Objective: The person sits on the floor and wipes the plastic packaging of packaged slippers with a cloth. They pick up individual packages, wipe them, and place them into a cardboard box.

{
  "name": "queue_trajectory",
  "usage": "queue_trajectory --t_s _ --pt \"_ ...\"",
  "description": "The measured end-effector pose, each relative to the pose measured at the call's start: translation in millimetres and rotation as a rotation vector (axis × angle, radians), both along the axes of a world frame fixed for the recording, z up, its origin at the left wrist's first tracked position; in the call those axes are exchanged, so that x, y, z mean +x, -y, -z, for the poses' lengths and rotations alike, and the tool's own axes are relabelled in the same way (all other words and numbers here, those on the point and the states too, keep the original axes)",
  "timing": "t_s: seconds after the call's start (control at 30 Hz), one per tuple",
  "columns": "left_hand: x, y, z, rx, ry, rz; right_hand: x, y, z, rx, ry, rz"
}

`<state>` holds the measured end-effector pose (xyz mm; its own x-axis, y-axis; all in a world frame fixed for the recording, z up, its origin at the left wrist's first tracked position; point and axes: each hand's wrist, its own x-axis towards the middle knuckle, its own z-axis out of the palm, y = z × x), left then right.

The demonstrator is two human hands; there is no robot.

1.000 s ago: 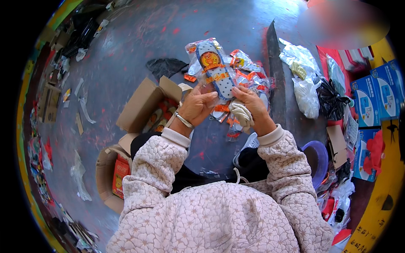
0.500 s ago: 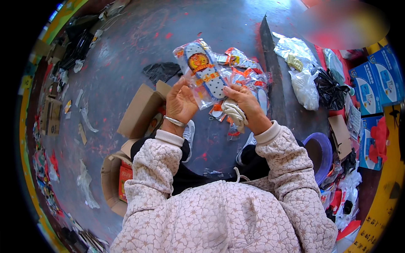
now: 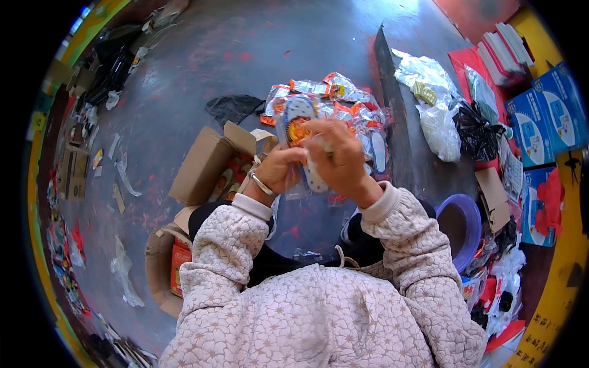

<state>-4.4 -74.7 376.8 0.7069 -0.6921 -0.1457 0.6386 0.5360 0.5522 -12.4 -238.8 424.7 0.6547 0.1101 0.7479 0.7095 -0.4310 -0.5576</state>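
A clear-bagged pack of insoles (image 3: 300,108), white with dark dots, a blue edge and a round orange label, is held upright before me. My left hand (image 3: 277,168) is closed on its lower left side, thumb across the front. My right hand (image 3: 339,158) lies over the pack's right side with bent fingers; they are smeared by motion, and whether they grip anything cannot be made out. Behind the hands, several similar bagged insole packs (image 3: 350,92) with orange and silver wrapping lie heaped on the floor.
An open carton (image 3: 197,164) with packs inside stands left of my hands; another carton (image 3: 158,260) holds a red box. A dark raised strip (image 3: 397,116) edges the pile's right side. Beyond are plastic bags (image 3: 442,132), a purple tub (image 3: 472,230) and blue boxes (image 3: 540,126).
The insole pack has come lower and turned more upright. My left hand has shifted right and closed on it. My right hand, earlier holding a white bundle and the pack's edge, has swung across its front.
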Motion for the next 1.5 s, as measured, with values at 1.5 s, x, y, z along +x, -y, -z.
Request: queue_trajectory --t_s 1.5 --pt "-12 1 -37 -0.036 0.182 0.199 44 76 -16 0.402 -1.079 -0.365"
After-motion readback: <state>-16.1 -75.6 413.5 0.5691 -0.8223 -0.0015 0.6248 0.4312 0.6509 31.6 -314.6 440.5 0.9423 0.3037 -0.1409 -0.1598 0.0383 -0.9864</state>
